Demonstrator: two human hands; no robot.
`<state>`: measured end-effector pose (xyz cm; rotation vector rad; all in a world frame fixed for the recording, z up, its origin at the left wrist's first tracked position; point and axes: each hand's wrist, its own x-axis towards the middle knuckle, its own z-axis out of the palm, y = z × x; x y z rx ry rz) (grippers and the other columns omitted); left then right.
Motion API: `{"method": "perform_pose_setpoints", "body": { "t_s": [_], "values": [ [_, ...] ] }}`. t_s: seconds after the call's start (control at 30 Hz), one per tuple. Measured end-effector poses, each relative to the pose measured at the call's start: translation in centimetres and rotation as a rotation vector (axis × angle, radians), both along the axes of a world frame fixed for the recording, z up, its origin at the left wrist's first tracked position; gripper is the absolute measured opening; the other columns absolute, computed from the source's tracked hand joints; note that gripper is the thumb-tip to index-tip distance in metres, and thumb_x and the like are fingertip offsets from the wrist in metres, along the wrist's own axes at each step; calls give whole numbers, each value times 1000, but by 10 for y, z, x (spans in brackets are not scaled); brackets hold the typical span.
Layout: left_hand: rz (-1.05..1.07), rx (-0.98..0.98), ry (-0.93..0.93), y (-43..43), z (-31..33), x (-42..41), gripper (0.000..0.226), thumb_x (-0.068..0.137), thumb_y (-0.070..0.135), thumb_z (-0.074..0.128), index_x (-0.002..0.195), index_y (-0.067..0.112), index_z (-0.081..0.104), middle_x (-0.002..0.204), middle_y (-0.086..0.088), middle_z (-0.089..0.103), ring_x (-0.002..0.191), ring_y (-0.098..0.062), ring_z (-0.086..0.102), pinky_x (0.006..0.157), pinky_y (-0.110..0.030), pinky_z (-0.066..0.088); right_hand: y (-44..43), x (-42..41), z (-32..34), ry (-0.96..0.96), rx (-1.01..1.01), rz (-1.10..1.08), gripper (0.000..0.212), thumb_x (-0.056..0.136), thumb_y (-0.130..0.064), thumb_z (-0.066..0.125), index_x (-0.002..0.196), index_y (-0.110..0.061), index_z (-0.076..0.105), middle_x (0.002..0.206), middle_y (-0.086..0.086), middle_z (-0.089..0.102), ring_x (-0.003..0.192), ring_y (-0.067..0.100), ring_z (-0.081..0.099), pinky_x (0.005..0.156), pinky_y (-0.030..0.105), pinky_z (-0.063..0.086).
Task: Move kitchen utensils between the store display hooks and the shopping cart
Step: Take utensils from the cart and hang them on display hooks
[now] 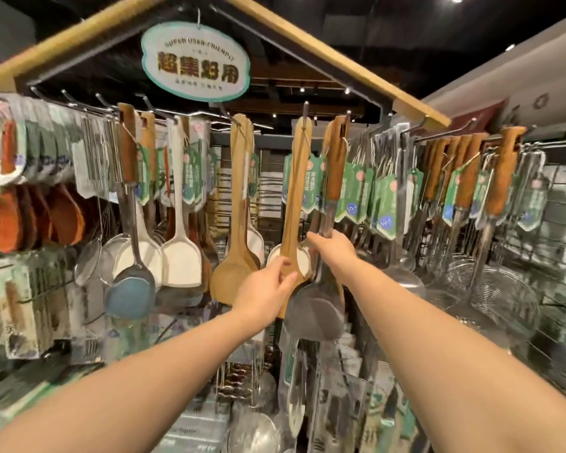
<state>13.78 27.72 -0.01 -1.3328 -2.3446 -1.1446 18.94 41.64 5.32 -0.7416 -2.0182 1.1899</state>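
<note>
Display hooks point(305, 107), one row under a timber-edged canopy point(415, 114), crowded with tagged utensils. Metal turner point(317, 308), wooden grip, hanging mid-row; right hand point(335, 253) curled round its shaft. Wooden spatula point(296, 191), hanging just left; left hand point(265, 291) pinching its neck.

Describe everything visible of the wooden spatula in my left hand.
The wooden spatula is pale yellowish wood, long and slim, hanging almost upright with its top by a dark hook. The left hand pinches its lower handle. Its blade is mostly hidden behind that hand and a dark metal turner.
</note>
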Motion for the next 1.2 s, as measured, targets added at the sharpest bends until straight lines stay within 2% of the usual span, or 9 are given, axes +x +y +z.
{"method": "perform_pose_setpoints", "body": {
  "t_s": [0.1,0.27,0.43,0.57,0.63,0.77,0.9,1.03,1.2],
  "values": [
    [-16,41,-48,3,-2,1,38,97,39,43,131,22,43,93,7,59,87,-14,58,71,-27,44,-8,4,-3,71,-15,22,33,93,-38,55,97,-6,62,65,-3,60,57,8,54,56,19,39],
    [-102,115,-241,13,0,3,50,89,44,55,132,25,40,99,5,61,94,-15,59,82,-29,46,-24,10,-9,234,-64,-3,37,91,-42,57,64,-16,56,53,-2,58,49,13,52,61,30,44],
    [-270,56,-357,20,-4,17,47,88,36,61,130,26,45,109,6,61,99,-13,58,84,-25,42,-46,19,-8,381,-203,-1,39,93,-36,55,64,-11,53,49,2,51,44,17,49,47,24,46],
    [-289,53,-406,15,-4,28,12,91,33,56,85,23,59,82,4,60,82,-14,53,67,-25,38,-59,33,-3,397,-227,5,40,94,-34,55,63,-10,50,47,1,48,35,12,44,40,21,39],
    [-295,39,-363,10,-5,35,28,94,31,52,67,23,53,70,5,54,77,-16,50,62,-27,34,-65,38,-1,423,-223,1,42,94,-34,55,60,-12,47,48,1,46,36,13,42,44,24,39],
    [-334,55,-369,-4,-1,45,24,96,31,49,89,13,63,88,-1,61,87,-18,54,69,-27,39,-76,45,-2,439,-77,-32,43,94,-39,52,60,-14,48,49,1,47,41,15,45,48,27,41],
    [-320,30,-364,-25,2,41,35,95,32,51,64,17,54,67,2,56,65,-8,49,61,-25,35,-89,40,-3,428,10,-43,45,91,-47,53,63,-11,52,50,4,51,46,22,51,56,40,48],
    [-297,124,-400,-57,2,13,48,85,50,55,73,5,65,73,-3,60,72,-12,51,68,-31,38,-117,17,0,458,11,-19,45,90,-44,55,60,-11,49,45,1,49,44,22,49,57,42,46],
    [-100,185,-343,-109,5,-43,31,95,37,48,80,18,68,81,-2,70,77,-15,64,76,-33,49,-156,-23,2,445,-9,26,43,93,-41,53,60,-14,47,53,5,50,49,22,49,55,37,43]
  ]
}}
